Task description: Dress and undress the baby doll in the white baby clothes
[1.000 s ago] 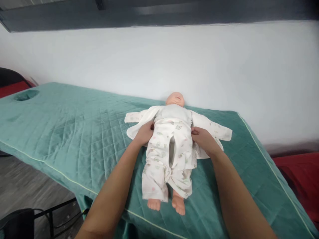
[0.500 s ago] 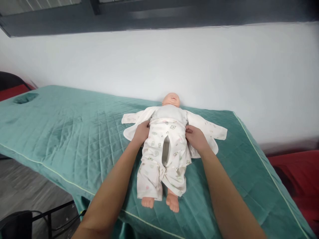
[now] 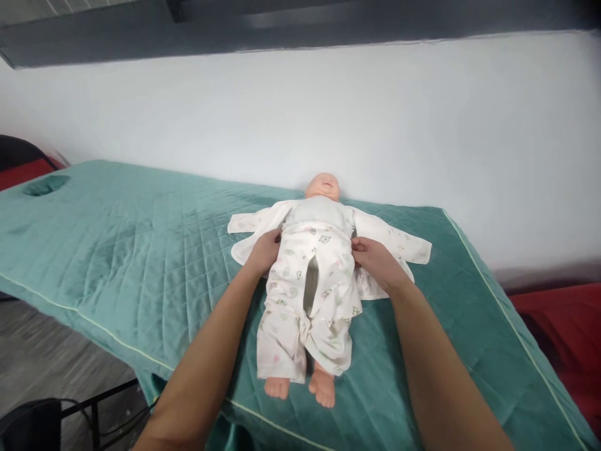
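A baby doll lies on its back with its head toward the wall and its bare feet toward me. It wears white printed baby pants, split at the crotch, pulled up over a pale torso. A white baby jacket is spread open beneath it, sleeves out to both sides. My left hand is closed at the left side of the pants' waist, its fingertips partly hidden. On the opposite side, my right hand pinches the pants' edge just below the waistband.
A green quilted cover with pale piping lies over the bed, with a round hole at its far left. Behind stands a white wall. Red furniture is at the right, and a black object sits on the floor, lower left.
My right hand has shifted slightly to the right, and the nearby jacket sleeve has moved a little outward. My left hand stays almost in place; the view has tilted slightly.
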`<state>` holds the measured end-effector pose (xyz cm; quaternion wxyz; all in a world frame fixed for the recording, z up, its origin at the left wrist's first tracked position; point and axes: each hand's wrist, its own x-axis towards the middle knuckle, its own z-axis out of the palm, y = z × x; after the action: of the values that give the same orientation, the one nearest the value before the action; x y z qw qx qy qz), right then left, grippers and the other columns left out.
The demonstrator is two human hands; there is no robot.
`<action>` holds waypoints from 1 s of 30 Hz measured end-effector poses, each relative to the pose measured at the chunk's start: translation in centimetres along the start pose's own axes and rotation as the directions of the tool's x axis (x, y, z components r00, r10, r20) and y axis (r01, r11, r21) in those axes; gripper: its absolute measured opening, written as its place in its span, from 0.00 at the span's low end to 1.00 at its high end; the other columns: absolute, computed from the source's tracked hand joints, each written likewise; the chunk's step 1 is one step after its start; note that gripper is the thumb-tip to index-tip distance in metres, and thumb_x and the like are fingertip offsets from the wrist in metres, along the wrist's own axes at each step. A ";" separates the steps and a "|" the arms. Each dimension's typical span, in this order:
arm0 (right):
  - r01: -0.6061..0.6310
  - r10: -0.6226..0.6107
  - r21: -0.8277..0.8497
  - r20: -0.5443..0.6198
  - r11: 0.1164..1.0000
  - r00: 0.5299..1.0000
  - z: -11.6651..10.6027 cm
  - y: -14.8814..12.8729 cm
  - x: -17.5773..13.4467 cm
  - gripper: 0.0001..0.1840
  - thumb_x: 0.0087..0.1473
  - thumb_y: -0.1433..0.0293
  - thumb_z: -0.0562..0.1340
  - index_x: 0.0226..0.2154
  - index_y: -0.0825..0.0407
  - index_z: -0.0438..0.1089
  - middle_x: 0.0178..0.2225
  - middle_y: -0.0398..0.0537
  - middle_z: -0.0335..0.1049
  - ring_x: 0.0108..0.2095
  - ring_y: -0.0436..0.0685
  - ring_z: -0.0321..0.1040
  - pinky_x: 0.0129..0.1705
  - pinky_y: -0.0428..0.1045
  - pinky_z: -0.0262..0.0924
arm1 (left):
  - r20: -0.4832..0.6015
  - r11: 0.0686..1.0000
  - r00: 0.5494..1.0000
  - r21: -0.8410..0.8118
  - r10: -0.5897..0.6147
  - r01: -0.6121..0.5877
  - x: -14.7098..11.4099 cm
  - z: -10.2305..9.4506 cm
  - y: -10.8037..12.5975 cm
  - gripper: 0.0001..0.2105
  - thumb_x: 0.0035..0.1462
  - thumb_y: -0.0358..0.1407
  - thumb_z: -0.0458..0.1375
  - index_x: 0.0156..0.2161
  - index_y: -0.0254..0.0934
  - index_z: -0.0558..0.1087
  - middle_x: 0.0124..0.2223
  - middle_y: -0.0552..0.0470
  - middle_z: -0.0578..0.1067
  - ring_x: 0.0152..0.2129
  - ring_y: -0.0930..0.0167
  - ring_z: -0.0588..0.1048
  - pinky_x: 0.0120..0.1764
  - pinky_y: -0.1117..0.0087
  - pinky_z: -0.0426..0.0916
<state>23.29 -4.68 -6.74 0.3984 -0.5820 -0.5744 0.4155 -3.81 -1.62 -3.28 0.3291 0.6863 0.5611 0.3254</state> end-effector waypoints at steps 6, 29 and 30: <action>-0.041 0.019 -0.181 -0.122 0.983 0.992 0.9 0.4 0.9 0.10 0.42 0.67 0.58 0.30 0.52 0.72 0.28 0.47 0.74 0.29 0.54 0.67 0.32 0.47 0.57 | 0.009 0.995 1.000 0.098 -0.013 0.012 0.2 0.2 -0.1 0.16 0.51 0.37 0.58 0.42 0.32 0.78 0.43 0.42 0.81 0.43 0.57 0.76 0.48 0.63 0.69; 0.016 -0.014 -0.017 0.085 1.000 0.996 0.0 0.2 0.1 0.13 0.43 0.69 0.59 0.33 0.52 0.75 0.27 0.44 0.74 0.28 0.53 0.66 0.30 0.45 0.59 | 0.004 1.000 1.000 0.015 -0.009 0.009 -0.1 0.3 -0.1 0.15 0.49 0.39 0.60 0.41 0.34 0.78 0.45 0.42 0.81 0.43 0.56 0.76 0.49 0.62 0.68; 0.008 -0.007 -0.012 0.096 1.000 0.995 0.0 0.3 0.2 0.14 0.43 0.69 0.59 0.34 0.52 0.75 0.28 0.44 0.74 0.29 0.53 0.66 0.30 0.45 0.60 | 0.008 1.000 1.000 0.017 -0.005 0.005 -0.1 0.3 -0.1 0.15 0.49 0.38 0.60 0.41 0.34 0.78 0.45 0.42 0.81 0.43 0.56 0.76 0.49 0.62 0.68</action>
<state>23.40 -4.47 -7.01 0.3686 -0.5617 -0.5974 0.4379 -3.64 -1.76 -3.52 0.3264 0.6889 0.5642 0.3170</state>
